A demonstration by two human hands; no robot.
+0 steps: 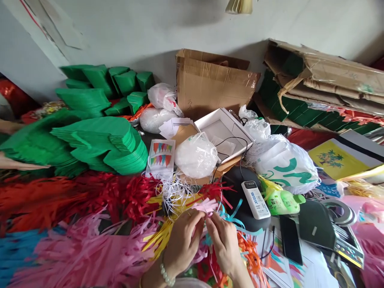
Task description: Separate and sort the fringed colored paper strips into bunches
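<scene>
My left hand (187, 232), with a beaded bracelet at the wrist, pinches a pink paper tassel (206, 205) at its gathered part. My right hand (222, 236) meets it there, thumb and fingers closed on the same pink piece. The fringed end of the tassel points away from me, above the fingertips. Fringed paper lies around my hands: a pink heap (93, 252) on the left, yellow strips (163, 236) close to my left hand, and orange strips (252, 256) by my right wrist. White string (175, 194) is bunched just beyond my hands.
Green paper stacks (102, 140) fill the back left, where another person's arm (21, 162) reaches in. Plastic bags (196, 154), a white box (222, 128) and a cardboard box (213, 84) stand behind. On the right are a phone (291, 240), a green bottle (283, 202) and tape rolls (340, 212).
</scene>
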